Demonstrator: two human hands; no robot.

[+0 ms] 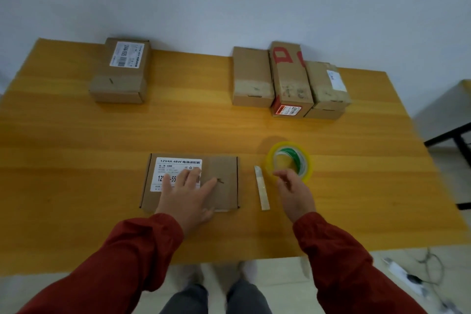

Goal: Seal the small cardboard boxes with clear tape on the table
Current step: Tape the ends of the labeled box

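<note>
The left hand is lying flat on the labelled cardboard box near the front of the tabletop — its grip is spread, with straight fingers pressing on the lid. The right hand is hovering at the near rim of the tape roll, its grip loosely half-curled and pinching nothing; I cannot tell whether the fingertips are touching the roll. A pale strip is lying between box and roll. Along the back edge a lone box is sitting at the left — a cluster of boxes at the right

The person wears rust-red long sleeves, grey trousers and pale shoes.
</note>
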